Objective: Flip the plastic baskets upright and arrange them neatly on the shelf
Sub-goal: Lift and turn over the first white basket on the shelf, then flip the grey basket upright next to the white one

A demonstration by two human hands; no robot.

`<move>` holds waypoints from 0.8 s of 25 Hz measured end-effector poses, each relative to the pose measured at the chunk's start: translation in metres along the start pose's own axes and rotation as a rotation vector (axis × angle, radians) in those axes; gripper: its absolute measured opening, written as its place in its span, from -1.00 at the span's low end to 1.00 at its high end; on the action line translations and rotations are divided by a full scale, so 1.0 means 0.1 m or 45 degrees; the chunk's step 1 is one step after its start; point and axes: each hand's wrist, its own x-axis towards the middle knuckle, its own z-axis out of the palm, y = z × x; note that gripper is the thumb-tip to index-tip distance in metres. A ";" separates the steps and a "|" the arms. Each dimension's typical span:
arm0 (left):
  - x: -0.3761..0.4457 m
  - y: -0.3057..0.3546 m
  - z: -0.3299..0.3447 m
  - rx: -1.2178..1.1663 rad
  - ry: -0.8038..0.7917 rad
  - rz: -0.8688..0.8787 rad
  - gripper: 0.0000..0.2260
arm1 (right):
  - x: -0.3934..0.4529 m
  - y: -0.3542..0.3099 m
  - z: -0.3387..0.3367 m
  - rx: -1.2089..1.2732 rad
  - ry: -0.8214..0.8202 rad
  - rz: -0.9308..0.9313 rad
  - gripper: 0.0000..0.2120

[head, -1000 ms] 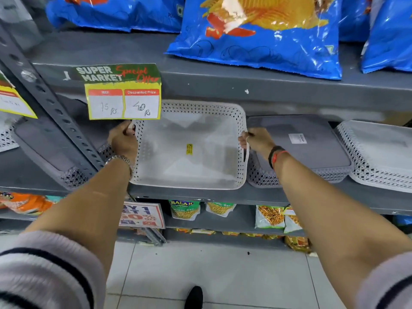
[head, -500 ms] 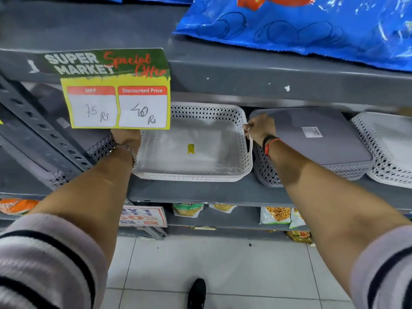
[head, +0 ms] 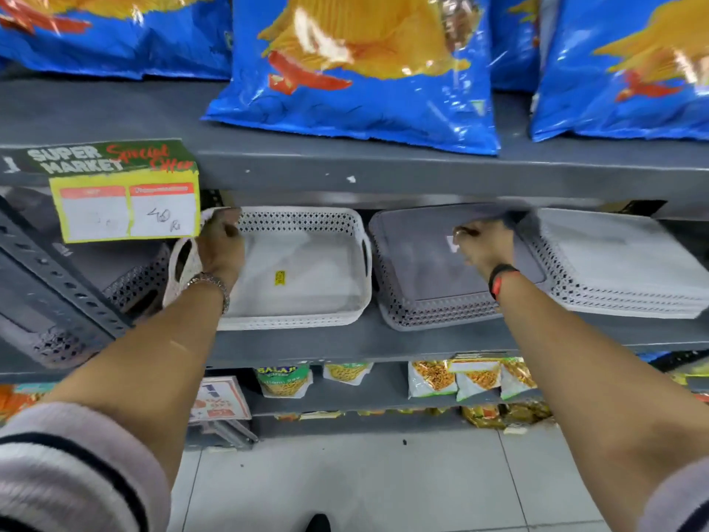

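Now the white basket [head: 303, 270] sits upright on the grey shelf [head: 383, 339], its open side up and a small yellow sticker [head: 280, 277] on its floor. The left hand [head: 220, 243] is at that basket's left rear corner, fingers curled over the rim beside the handle slot; it looks closed on the rim, though the price tag [head: 126, 193] hanging from the shelf above hides part of it. A metal watch [head: 209, 286] circles the left wrist.

Just right of the white basket, nearly touching it, a grey basket [head: 422, 278] lies upside down, its flat base facing up and its perforated wall toward the shelf edge. The right hand [head: 481, 247] rests on top of that base near its far right part, fingers bent downward; motion blur keeps me from telling whether it grips anything or only presses on the base. A black and red band [head: 502, 282] is on the right wrist.

Further right, another white basket [head: 621, 270] also lies upside down, seemingly a stack of several, close beside the grey one. At far left, behind a slanted metal strut [head: 61, 282], more grey baskets [head: 126, 286] lie tipped over.

Blue chip bags [head: 360, 71] fill the shelf above, and small snack packets [head: 433, 378] hang on the shelf below. Pale striped sleeves [head: 76, 474] show at the bottom corners.
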 end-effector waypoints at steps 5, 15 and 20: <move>-0.82 0.70 0.42 -0.218 -0.057 0.154 -0.68 | 0.02 0.60 -0.77 0.060 0.068 0.047 -0.84; -2.13 1.11 1.08 0.079 -0.219 0.113 -0.67 | 0.45 1.80 -1.35 0.333 -0.276 0.176 -0.82; -2.54 0.88 1.35 0.172 -0.332 -0.041 -0.51 | 0.39 1.78 -1.14 0.497 -0.527 0.253 -0.74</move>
